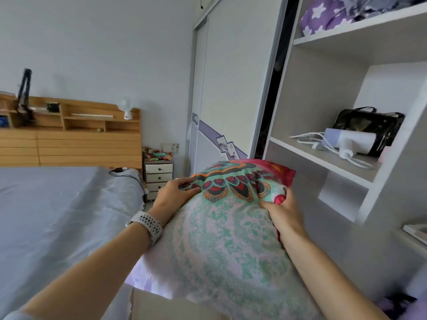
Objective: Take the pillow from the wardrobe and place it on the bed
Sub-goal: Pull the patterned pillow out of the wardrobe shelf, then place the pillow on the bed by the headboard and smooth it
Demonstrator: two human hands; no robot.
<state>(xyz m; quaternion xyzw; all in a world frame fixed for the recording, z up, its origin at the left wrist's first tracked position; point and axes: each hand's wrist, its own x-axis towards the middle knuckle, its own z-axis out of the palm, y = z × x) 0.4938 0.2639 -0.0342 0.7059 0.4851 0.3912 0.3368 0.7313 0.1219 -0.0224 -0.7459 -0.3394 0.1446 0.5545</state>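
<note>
You are holding the pillow with both hands, low in the middle of the frame. It is up in the air, in front of your chest, not on the bed and not on a shelf.

Your left hand comes in from the lower left. The arm is stretched out long, with a white watch on the wrist. The fingers are curled tight around the far left edge of the pillow, and one wears a ring.

Your right hand comes in from the lower right. Its fingers are closed on a bunch of the pillow cloth near the red corner at the top.

The bed fills the left side of the frame. Its grey sheet is bare and flat, with lots of open room. The near edge of the bed sits just beside the pillow's left side. The wooden headboard is at the far end, in the upper left.

The wardrobe stands on the right. Its shelf edges stick out close to your right arm. One shelf holds a black bag and a white hair dryer. A small bedside drawer unit sits in the gap past the bed corner, in the middle.
</note>
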